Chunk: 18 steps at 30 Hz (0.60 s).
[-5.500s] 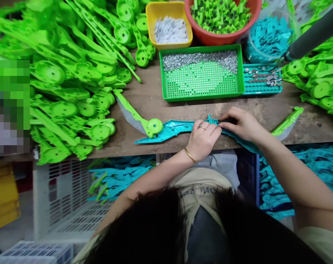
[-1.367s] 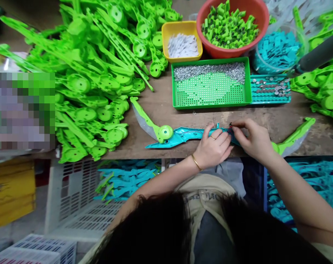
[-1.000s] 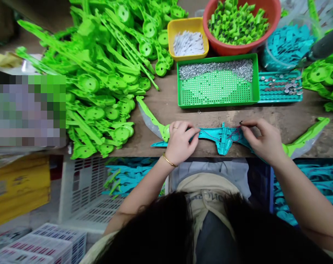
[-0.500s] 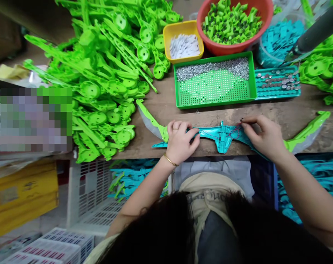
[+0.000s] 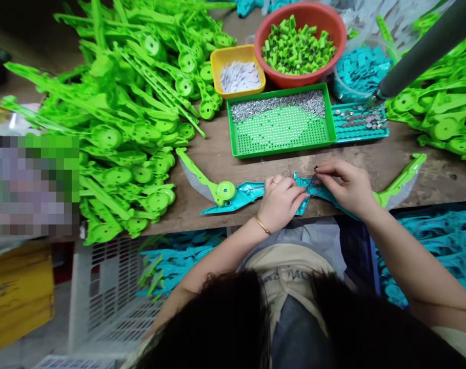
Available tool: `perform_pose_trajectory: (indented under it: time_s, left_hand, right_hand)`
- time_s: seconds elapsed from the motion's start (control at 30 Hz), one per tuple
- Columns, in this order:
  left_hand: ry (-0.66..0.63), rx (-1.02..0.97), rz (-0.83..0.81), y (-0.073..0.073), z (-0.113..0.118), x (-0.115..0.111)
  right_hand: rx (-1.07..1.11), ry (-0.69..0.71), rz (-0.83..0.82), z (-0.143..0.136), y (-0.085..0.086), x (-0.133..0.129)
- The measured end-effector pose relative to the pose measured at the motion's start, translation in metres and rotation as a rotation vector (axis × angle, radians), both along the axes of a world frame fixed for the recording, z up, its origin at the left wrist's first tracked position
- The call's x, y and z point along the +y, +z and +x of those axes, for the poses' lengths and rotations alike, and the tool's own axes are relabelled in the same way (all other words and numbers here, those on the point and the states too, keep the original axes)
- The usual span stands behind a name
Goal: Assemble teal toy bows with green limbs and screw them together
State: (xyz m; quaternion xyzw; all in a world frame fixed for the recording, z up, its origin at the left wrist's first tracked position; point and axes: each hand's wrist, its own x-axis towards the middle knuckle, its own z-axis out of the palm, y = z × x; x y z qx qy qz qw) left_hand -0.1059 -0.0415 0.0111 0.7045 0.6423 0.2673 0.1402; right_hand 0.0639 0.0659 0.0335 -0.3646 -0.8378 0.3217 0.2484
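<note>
A teal bow-shaped plastic piece (image 5: 250, 193) lies along the bench's front edge, with a green and grey curved arm (image 5: 198, 177) at its left end and a similar arm (image 5: 405, 182) at its right. My left hand (image 5: 281, 202) rests over the piece just left of its middle, fingers bent together and fingertips by the thin wires; whether they grip anything is hidden. Thin dark red wires (image 5: 313, 185) cross the middle section. My right hand (image 5: 344, 184) pinches these wires between thumb and forefinger, above the right half of the piece.
Behind the piece stand a green tray of screws (image 5: 282, 151), a teal tray of metal discs (image 5: 361, 134), a yellow bin (image 5: 238, 92), a red bowl (image 5: 300, 79) and a tub of teal parts (image 5: 353, 95). Green parts (image 5: 140, 133) pile up at left. A dark pole (image 5: 425, 51) slants in at right.
My left hand has slid right along the teal piece to its middle, uncovering the round green joint at left. My right hand still pinches the wires. The whole view has shifted somewhat.
</note>
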Motion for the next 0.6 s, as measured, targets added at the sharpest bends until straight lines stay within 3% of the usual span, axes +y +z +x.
perform_pose_trajectory:
  time_s: [0.2, 0.47, 0.6]
  left_hand:
    - [0.112, -0.053, 0.0, -0.004, 0.013, 0.008]
    - [0.157, -0.011, 0.011, -0.009, 0.019, 0.007]
    - [0.137, 0.009, -0.029, -0.01, 0.019, 0.007]
  right_hand:
    - [0.078, -0.009, -0.135, -0.003, -0.002, -0.001]
    - [-0.187, 0.113, 0.131, 0.007, -0.007, 0.005]
    - [-0.224, 0.14, 0.175, 0.009, -0.01, 0.006]
